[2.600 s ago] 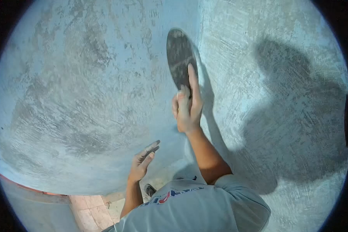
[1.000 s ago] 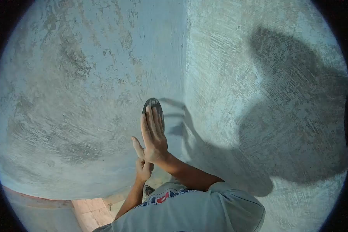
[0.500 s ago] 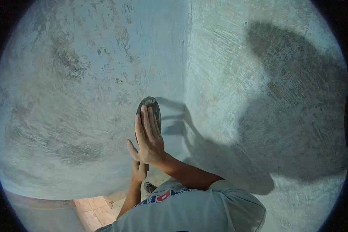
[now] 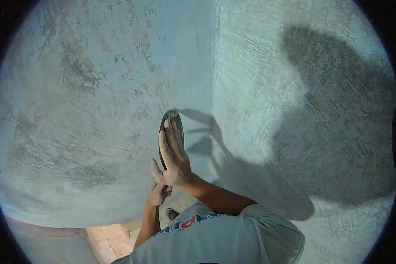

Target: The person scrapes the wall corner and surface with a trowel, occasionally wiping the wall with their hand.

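A dark, oval flat pad [image 4: 173, 115], rounded like a shoe sole, stands lengthwise against the blue-grey wall [image 4: 110, 145] left of the corner. My right hand [image 4: 175, 160] lies flat over it, fingers stretched upward and thumb out to the left. Below, my left hand [image 4: 156, 193] is closed around what looks like the pad's lower end, which is mostly hidden behind the right hand and wrist. Pale dust coats the fingers of both hands.
A second rough wall [image 4: 259, 110] meets the first at a vertical corner close on my right and carries my large shadow. Below are light floor tiles [image 4: 110, 240] and a dark shoe [image 4: 172, 214].
Both hands and the pad have shifted slightly right, toward the corner. The pad now appears narrower, turned more edge-on.
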Demonstrator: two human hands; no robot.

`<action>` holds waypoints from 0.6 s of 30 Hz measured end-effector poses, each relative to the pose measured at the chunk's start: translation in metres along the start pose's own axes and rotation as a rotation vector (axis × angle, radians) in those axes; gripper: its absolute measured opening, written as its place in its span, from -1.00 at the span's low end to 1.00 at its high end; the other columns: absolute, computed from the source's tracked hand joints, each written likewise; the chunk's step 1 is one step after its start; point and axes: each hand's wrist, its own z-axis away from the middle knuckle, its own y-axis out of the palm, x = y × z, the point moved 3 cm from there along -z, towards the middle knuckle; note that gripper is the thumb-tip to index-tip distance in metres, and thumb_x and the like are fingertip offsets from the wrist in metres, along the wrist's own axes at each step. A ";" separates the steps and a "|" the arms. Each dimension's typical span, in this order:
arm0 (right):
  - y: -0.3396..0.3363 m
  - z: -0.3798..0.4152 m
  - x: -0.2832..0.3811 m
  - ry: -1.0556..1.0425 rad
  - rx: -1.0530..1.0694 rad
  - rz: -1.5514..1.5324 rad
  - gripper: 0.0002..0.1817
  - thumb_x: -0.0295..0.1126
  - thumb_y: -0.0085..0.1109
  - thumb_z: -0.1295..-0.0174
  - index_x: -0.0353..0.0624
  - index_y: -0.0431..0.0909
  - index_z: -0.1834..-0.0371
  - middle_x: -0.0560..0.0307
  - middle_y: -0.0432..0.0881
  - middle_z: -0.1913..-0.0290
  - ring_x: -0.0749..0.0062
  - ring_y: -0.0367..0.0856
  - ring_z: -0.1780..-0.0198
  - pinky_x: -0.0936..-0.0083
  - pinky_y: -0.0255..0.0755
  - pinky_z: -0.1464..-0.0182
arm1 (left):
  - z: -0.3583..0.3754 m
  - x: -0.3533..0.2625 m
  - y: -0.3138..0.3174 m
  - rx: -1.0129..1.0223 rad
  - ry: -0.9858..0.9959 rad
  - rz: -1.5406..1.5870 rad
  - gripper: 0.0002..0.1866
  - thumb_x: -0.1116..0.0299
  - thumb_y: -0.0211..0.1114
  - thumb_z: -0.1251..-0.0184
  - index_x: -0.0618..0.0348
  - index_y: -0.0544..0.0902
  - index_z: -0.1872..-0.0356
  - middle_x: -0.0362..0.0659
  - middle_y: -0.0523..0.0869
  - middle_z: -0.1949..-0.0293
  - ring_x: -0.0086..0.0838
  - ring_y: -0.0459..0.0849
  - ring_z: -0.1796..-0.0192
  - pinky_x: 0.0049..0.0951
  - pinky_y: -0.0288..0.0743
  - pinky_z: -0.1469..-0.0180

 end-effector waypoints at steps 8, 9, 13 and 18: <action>-0.054 -0.083 -0.038 -0.064 -0.258 0.073 -0.05 -0.55 0.20 -0.24 -0.61 0.05 -0.72 -0.59 0.06 -0.74 -0.49 -0.01 -0.77 -0.10 0.05 -0.73 | -0.054 -0.094 0.081 0.118 0.176 -0.298 -0.58 0.09 0.08 -0.83 0.16 0.55 0.29 -0.39 0.45 0.54 -0.74 0.28 0.59 -0.56 0.15 0.55; -0.051 -0.082 -0.035 -0.050 -0.242 0.055 -0.04 -0.54 0.21 -0.23 -0.60 0.05 -0.72 -0.59 0.05 -0.75 -0.50 -0.02 -0.77 -0.11 0.05 -0.73 | -0.057 -0.097 0.082 0.116 0.190 -0.294 -0.58 0.09 0.08 -0.83 0.16 0.55 0.29 -0.39 0.45 0.54 -0.74 0.28 0.59 -0.56 0.14 0.55; -0.012 -0.029 0.001 0.056 -0.042 0.029 0.03 -0.41 0.27 -0.27 -0.52 -0.03 -0.77 -0.60 -0.05 -0.77 -0.60 -0.12 -0.77 -0.34 -0.08 -0.72 | -0.018 -0.035 0.017 0.030 0.127 -0.199 -0.57 0.08 0.09 -0.82 0.14 0.57 0.30 -0.41 0.44 0.58 -0.73 0.28 0.62 -0.52 0.11 0.58; 0.009 0.007 0.012 0.023 0.034 -0.019 0.01 -0.40 0.29 -0.28 -0.46 0.02 -0.77 -0.61 -0.05 -0.76 -0.62 -0.10 -0.76 -0.39 -0.12 -0.72 | 0.008 0.001 0.006 -0.080 0.122 -0.115 -0.58 0.08 0.09 -0.81 0.14 0.58 0.30 -0.40 0.46 0.59 -0.72 0.31 0.62 -0.52 0.13 0.57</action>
